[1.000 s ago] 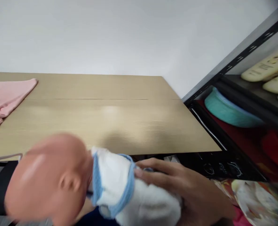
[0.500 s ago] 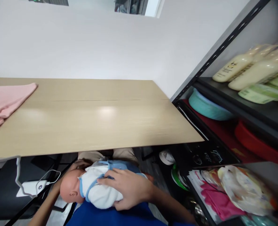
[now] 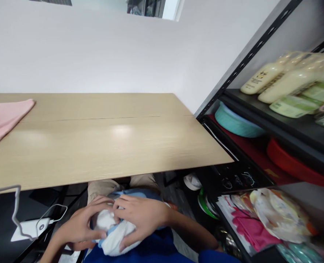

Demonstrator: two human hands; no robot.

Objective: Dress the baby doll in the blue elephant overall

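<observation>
The near edge of the surface (image 3: pixel 118 146) runs just beyond the person's hands, and its right end meets a slotted black rack post (image 3: pixel 242 67). Its breadth stretches from there to a pink cloth (image 3: pixel 3 118) at the far left. Dark flooring shows between the right forearm and the lower shelf, so the elbow has some room.

The surface has a smooth, pale wood look with a thin seam; the cloth is soft and folded at its corner. On the rack sit creamy rounded bottles (image 3: pixel 264 78), a curved teal basin (image 3: pixel 237 122) and a red one.

The doll (image 3: pixel 120 237), in fluffy white fabric with blue trim, lies in the lap against a blue shirt (image 3: pixel 148 243). The right hand's (image 3: pixel 140 213) grip is clamped on it, fingers bent, thumb lower. The left hand (image 3: pixel 85 221) curves around it, thumb and fingers apart; whether that grip presses, I can't tell.
</observation>
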